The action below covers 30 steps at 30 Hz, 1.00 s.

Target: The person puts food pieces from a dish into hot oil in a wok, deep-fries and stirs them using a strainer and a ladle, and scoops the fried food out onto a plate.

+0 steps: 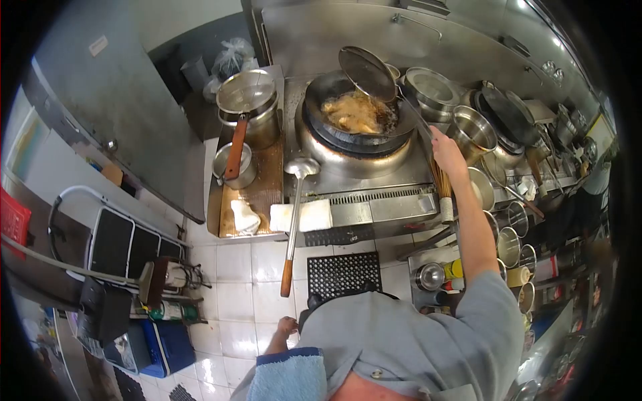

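Note:
My right hand [449, 154] is closed around the handle of a large round skimmer [366, 72]. Its dark disc is tilted up over the back right of a wok [319, 124]. Golden pieces of food [352, 112] bubble in dark oil in the wok, which sits on a steel burner. Low beside my body, away from the stove, is my left hand [287, 325], its fingers curled with nothing visible in them. A long ladle [302, 168] lies over the stove's front edge, its wooden handle sticking out towards me, across a folded white cloth [315, 215].
Left of the wok stand a strainer-topped pot [259, 128] and a small saucepan [242, 175]. Steel pots [472, 132] and a second wok [505, 117] are to the right. A bamboo brush [443, 190] hangs near my right forearm. A black rubber mat [343, 274] covers floor tiles.

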Tool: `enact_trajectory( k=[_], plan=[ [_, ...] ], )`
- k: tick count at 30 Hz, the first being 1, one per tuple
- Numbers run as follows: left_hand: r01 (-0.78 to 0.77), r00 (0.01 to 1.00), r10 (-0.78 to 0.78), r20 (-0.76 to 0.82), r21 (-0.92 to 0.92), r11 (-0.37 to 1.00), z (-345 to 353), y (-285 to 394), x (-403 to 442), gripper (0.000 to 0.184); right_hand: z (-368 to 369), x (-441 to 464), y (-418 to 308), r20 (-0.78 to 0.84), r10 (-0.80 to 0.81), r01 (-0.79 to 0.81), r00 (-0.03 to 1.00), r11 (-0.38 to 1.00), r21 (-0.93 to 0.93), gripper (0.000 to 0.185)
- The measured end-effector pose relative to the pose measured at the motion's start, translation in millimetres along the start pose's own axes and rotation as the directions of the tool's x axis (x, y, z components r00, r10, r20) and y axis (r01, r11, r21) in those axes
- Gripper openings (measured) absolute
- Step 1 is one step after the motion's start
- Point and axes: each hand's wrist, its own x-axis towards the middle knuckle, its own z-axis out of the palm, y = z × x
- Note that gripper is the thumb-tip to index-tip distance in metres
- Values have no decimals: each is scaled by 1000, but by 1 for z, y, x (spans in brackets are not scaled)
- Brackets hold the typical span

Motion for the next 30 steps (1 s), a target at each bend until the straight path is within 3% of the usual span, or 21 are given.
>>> enact_trajectory(
  k=[2,4,5,7,8,10,13,15,17,19,20,23,24,25,26,27,30],
  plan=[
    [-12,1000,13,3,-54,998,-4,-3,9,19,-15,-9,-14,21,78,-79,997,996,51,40],
    [-43,999,43,14,32,999,-4,-2,17,17,-13,-8,3,86,49,-57,995,995,88,41],
    [18,1000,-19,-7,-93,996,-2,3,11,16,-9,-8,15,121,34,-47,992,993,104,41],
    [46,999,-45,22,-69,997,5,13,3,16,8,4,47,84,1,-11,996,993,120,41],
    [-83,995,74,63,156,984,4,16,1,15,9,8,54,66,-20,11,998,992,129,41],
    [-340,940,268,210,542,768,2,22,-3,15,4,11,62,14,26,-27,1000,993,112,41],
    [-588,777,349,524,801,109,10,31,-7,15,3,23,72,-96,71,-59,993,991,116,41],
    [-427,904,312,292,664,614,21,33,-3,15,13,35,82,-124,103,-90,987,990,106,40],
    [-160,986,137,96,309,937,29,34,-7,16,30,47,86,-96,146,-139,985,987,76,38],
    [112,994,-113,3,-168,979,31,36,-5,18,44,50,83,-62,135,-133,989,990,40,37],
    [77,997,-76,13,-205,976,27,33,0,20,48,47,78,-58,106,-103,993,993,50,37],
    [34,983,8,184,-228,973,-2,22,15,23,46,34,54,-55,117,-112,992,990,87,43],
    [-163,969,129,211,154,974,-14,21,17,24,47,29,49,-63,119,-114,991,990,78,47],
    [-344,932,223,285,504,792,-25,21,18,25,47,24,42,-73,125,-120,989,990,70,51],
    [-478,878,275,392,750,457,-37,25,20,27,46,20,34,-103,117,-116,988,993,18,50],
    [-540,815,272,512,841,34,-48,31,24,28,45,16,26,-134,106,-112,985,993,-39,49],
    [-560,798,262,543,828,-9,-76,37,31,24,49,4,12,-204,100,-124,974,987,-107,49]
  ],
)
